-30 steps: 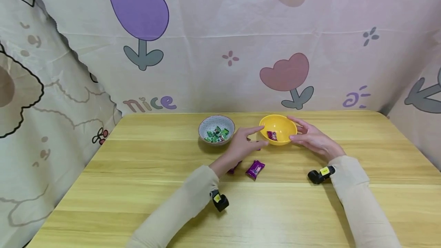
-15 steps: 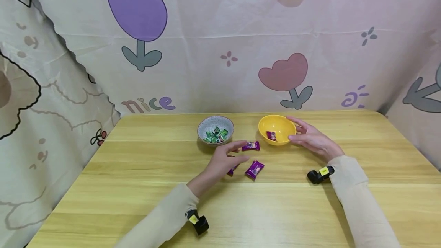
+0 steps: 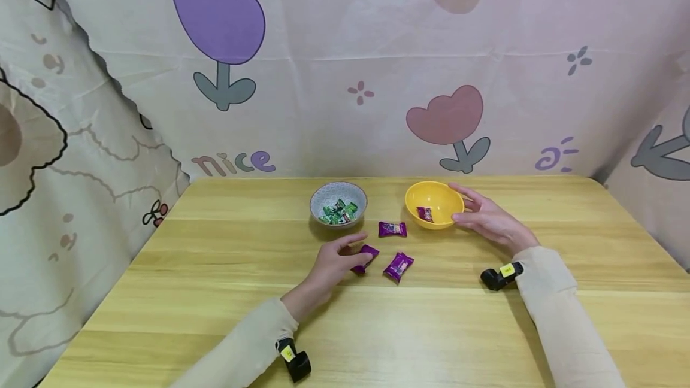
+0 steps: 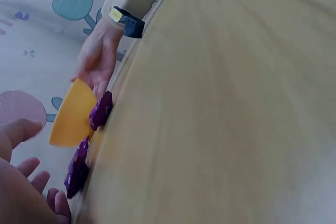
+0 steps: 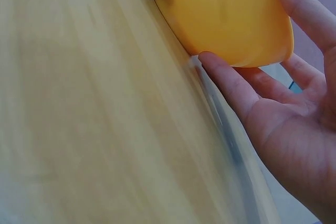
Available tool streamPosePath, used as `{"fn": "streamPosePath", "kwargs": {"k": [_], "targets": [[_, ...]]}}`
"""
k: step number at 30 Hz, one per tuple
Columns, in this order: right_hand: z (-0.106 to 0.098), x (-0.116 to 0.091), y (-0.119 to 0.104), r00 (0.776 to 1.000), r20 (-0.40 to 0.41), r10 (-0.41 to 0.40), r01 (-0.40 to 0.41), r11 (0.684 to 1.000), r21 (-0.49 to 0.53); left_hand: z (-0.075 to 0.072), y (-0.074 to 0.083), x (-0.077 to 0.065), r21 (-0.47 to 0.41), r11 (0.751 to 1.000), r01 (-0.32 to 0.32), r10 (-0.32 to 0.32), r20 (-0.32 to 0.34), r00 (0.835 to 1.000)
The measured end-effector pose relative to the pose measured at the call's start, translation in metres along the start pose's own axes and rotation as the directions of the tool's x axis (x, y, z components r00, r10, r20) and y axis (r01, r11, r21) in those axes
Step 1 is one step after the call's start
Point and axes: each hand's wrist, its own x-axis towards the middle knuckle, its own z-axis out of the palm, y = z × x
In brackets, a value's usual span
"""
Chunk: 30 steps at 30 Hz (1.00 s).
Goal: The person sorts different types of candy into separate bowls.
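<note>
My left hand reaches over a purple-wrapped candy, thumb and fingers spread around it; part of the candy is hidden by the thumb. Two more purple candies lie loose to its right. With thumb and fingers on its right side, my right hand holds the yellow bowl, which stands upright on the table. Inside that bowl is one purple-red candy. In the right wrist view the thumb touches the lower wall of the bowl.
A grey speckled bowl containing several green candies stands left of the yellow one. Both are near the back of the wooden table, before a patterned cloth backdrop. Each wrist wears a small black camera.
My left hand has moved from beside the yellow bowl down and left to the leftmost loose candy, uncovering the candy nearest the bowls. The right hand stays at the yellow bowl.
</note>
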Motion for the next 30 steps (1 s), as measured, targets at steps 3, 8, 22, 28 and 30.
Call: {"fn": "streamPosePath", "kwargs": {"k": [3, 8, 22, 28, 30], "targets": [[0.001, 0.001, 0.001, 1.000, -0.004, 0.003, -0.003, 1.000, -0.011, -0.006, -0.005, 0.000, 0.012, 1.000, -0.013, 0.013, 0.021, 1.000], [0.000, 0.003, 0.001, 1.000, -0.004, 0.010, -0.010, 1.000, -0.017, -0.013, -0.012, 0.001, 0.117, 0.991, -0.069, 0.062, 0.063, 0.996], [-0.001, 0.001, 0.001, 1.000, 0.000, 0.013, -0.013, 1.000, -0.008, -0.008, -0.013, 0.003, 0.355, 0.919, -0.171, 0.149, 0.088, 0.985], [0.000, 0.000, -0.001, 1.000, 0.009, 0.010, -0.010, 1.000, -0.018, -0.008, -0.014, 0.005, 0.377, 0.907, -0.187, 0.170, 0.079, 0.982], [0.000, 0.000, 0.000, 1.000, 0.010, 0.009, -0.009, 1.000, -0.017, -0.008, -0.014, 0.005, 0.372, 0.909, -0.191, 0.173, 0.080, 0.982]]}}
